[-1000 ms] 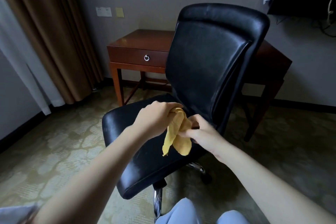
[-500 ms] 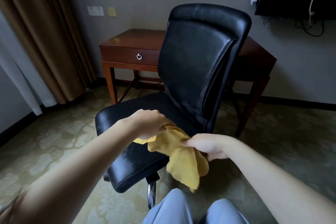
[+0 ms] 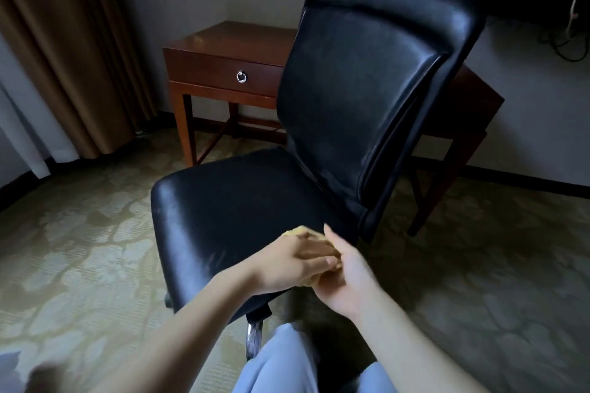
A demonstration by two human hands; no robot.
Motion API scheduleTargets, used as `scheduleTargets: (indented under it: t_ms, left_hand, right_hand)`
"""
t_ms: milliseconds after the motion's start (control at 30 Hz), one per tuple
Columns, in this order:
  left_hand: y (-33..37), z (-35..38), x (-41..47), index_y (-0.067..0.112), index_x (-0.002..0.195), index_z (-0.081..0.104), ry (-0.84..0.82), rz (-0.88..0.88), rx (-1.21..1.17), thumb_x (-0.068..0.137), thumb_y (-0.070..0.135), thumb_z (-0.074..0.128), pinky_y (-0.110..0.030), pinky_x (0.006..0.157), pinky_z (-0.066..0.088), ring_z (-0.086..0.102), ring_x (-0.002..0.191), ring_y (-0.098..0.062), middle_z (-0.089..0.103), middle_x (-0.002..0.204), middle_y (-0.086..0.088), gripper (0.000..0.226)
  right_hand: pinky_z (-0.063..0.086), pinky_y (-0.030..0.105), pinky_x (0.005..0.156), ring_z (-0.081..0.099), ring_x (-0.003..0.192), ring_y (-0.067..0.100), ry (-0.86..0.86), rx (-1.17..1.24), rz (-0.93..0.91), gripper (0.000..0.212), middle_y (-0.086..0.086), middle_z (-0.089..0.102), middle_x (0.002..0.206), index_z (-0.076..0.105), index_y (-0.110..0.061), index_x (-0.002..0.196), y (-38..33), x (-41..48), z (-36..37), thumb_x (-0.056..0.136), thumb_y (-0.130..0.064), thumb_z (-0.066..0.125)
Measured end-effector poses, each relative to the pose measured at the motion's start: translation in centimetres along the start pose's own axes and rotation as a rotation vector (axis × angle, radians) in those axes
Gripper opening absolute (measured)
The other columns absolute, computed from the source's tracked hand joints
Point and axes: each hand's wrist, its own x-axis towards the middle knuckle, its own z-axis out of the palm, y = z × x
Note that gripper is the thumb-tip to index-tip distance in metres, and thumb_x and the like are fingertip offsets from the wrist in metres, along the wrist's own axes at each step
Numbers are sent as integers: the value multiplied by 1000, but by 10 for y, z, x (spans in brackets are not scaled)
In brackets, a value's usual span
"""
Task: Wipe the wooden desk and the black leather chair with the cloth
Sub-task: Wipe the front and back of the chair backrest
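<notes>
Both hands' fingers enclose the cloth.

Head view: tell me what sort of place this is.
Probably a hotel room: patterned carpet, a heavy brown curtain beside a white sheer, and a small wooden desk with a ring-pull drawer behind the black leather chair.

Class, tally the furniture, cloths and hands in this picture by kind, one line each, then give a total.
chair: 1
desk: 1
cloth: 1
hands: 2, left hand and right hand
Total: 5
</notes>
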Motion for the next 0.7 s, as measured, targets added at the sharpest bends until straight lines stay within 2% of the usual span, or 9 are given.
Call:
scheduleTargets:
  t_ms: [67,167,300,367,433,467,533,633,700]
  left_hand:
    - [-17,-2,12,28,115,69,107,-3,-86,96,32,55,-12,94,42,56,107,2,65,116,12,24]
    - [-47,-13,35,28,117,67,362,-70,-232,97,23,54,-20,103,40,53,117,2,60,126,16,24]
    - [-81,-20,65,32,111,66,423,-178,-254,97,19,52,-5,86,38,56,114,-1,64,113,16,24]
    - [-95,-13,81,30,114,66,423,-221,-291,97,17,52,-11,87,38,56,115,-4,64,113,13,25]
    - [-104,-2,96,27,118,64,444,-247,-335,98,17,51,-13,90,37,55,116,-4,63,118,10,27]
    - [-108,5,103,26,121,63,446,-254,-351,98,16,50,-14,93,37,53,118,-4,62,122,9,28]
    - [-114,19,116,24,126,60,414,-261,-368,99,17,49,-17,102,35,47,126,-5,57,133,7,31]
    - [-129,37,129,28,137,49,353,-308,-296,99,22,48,-23,113,21,27,142,-10,37,151,7,38]
    - [-143,44,136,34,145,33,320,-388,-96,99,29,47,-36,119,7,5,148,-16,18,159,9,49]
  right_hand:
    - [48,40,89,61,103,34,200,-93,2,41,20,66,109,62,-4,117,-4,18,5,97,-35,43]
    - [44,39,95,57,111,32,416,-204,-239,39,12,60,121,54,-10,124,-35,43,13,98,-38,44]
    - [43,16,70,60,95,20,746,-638,-951,27,-2,63,94,65,-12,102,-104,64,30,96,-34,50]
    - [42,23,94,54,117,24,789,-817,-1332,35,8,60,120,59,-8,124,-136,76,37,96,-27,49]
    - [28,41,112,37,135,30,951,-1331,-1609,41,10,47,141,50,-8,134,-160,94,38,94,-19,47]
    - [19,46,114,28,140,31,1006,-1679,-1640,45,6,39,148,48,-12,136,-167,104,35,92,-14,46]
    - [3,49,116,10,145,31,937,-2270,-1452,54,0,24,155,40,-20,142,-177,122,25,89,-12,40]
    - [-13,55,112,-6,145,31,862,-2776,-924,57,3,5,159,19,-24,150,-172,150,5,95,-30,30]
    - [-19,60,107,-8,144,34,867,-3047,-701,61,4,-5,159,5,-26,151,-167,170,-5,96,-44,23]
